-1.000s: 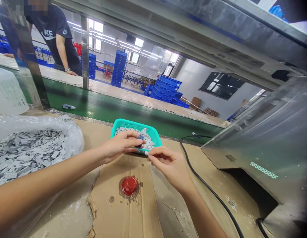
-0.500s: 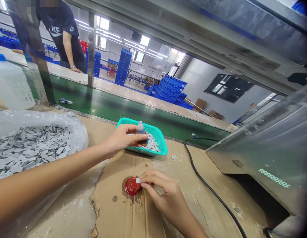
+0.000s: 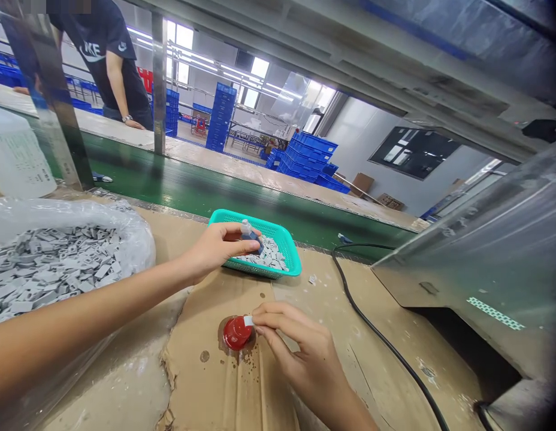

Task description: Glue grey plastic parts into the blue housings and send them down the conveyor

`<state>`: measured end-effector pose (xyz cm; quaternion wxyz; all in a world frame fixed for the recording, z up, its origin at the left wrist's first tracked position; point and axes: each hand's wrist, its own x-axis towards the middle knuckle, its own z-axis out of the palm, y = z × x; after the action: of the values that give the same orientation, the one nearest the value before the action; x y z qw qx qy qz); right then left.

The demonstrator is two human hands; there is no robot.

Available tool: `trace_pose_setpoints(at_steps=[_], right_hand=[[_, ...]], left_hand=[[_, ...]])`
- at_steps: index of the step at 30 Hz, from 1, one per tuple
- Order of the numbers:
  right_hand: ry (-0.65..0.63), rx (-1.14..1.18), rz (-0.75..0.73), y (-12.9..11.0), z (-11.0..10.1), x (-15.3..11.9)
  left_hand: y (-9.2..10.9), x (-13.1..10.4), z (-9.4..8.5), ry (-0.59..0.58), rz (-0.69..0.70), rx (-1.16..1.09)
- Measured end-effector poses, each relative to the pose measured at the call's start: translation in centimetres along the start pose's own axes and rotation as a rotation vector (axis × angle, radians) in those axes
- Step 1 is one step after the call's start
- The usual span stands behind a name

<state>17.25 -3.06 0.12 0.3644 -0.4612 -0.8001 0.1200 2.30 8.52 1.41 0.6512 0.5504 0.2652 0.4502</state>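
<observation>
My left hand [image 3: 228, 244] is closed on a dark blue plastic piece with a pale tip [image 3: 252, 239], above the near-left part of a turquoise basket [image 3: 295, 254]. Small light-grey parts [image 3: 272, 254] lie in that basket. Between the thumb and fingers of my right hand [image 3: 291, 335] is a small flat light-grey plastic part [image 3: 248, 321]. It is at the upper right of a small red cup [image 3: 235, 336]; whether they touch I cannot tell. The cup stands on cardboard [image 3: 215, 389], with a wet patch around it.
A clear bag [image 3: 143, 239] full of grey parts is at left, a white jug [image 3: 20, 155] behind it. A black cable [image 3: 372, 335] curves past a metal housing [image 3: 476, 239] at right. Beyond the green conveyor belt [image 3: 192, 179], a person [image 3: 102, 66] leans on a ledge.
My left hand has moved slightly left, and the blue piece in it has tipped to the left. My right hand still holds the small part by the red cup. The view has shifted a little.
</observation>
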Motion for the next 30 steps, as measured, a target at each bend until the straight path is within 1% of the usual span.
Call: trace_pose_setpoints(at_steps=[3, 5, 9, 12, 14, 17, 18, 21, 22, 25, 26, 28, 30], right_hand=[[0.112, -0.004, -0.009, -0.7, -0.22, 0.13], [0.15, -0.013, -0.028, -0.84, -0.2, 0.22], [0.093, 0.004, -0.029, -0.64, -0.13, 0.26], [0.164, 0.036, 0.006, -0.63, -0.24, 0.26], [0.156, 0.049, 0.024, -0.65, -0.29, 0.29], [0.059, 0.059, 0.042, -0.55, -0.36, 0.36], [0.061, 0.063, 0.05, -0.51, -0.41, 0.38], [0.128, 0.085, 0.076, -0.37, -0.58, 0.4], [0.121, 0.09, 0.08, -0.33, -0.6, 0.4], [0.042, 0.104, 0.094, -0.24, -0.55, 0.38], [0.045, 0.114, 0.1, -0.23, -0.53, 0.39], [0.101, 0.139, 0.116, -0.25, -0.46, 0.42], [0.089, 0.156, 0.125, -0.28, -0.35, 0.48]], left_hand=[[-0.18, 0.14, -0.05, 0.004, -0.009, -0.032], [-0.2, 0.16, -0.07, -0.002, -0.002, -0.027], [-0.07, 0.08, -0.18, -0.004, 0.041, 0.053], [0.04, 0.02, -0.25, 0.059, 0.064, 0.132], [0.06, -0.01, -0.24, 0.086, 0.054, 0.158], [0.06, -0.06, -0.18, 0.065, 0.026, 0.152], [0.07, -0.09, -0.15, 0.062, 0.02, 0.156], [0.11, -0.19, -0.06, 0.058, -0.006, 0.197], [0.13, -0.22, -0.03, 0.05, -0.015, 0.209], [0.16, -0.32, 0.01, 0.02, -0.026, 0.238], [0.16, -0.34, 0.02, 0.013, -0.021, 0.251], [0.12, -0.37, 0.02, 0.002, -0.012, 0.266], [0.04, -0.35, 0.02, -0.002, -0.008, 0.264]])
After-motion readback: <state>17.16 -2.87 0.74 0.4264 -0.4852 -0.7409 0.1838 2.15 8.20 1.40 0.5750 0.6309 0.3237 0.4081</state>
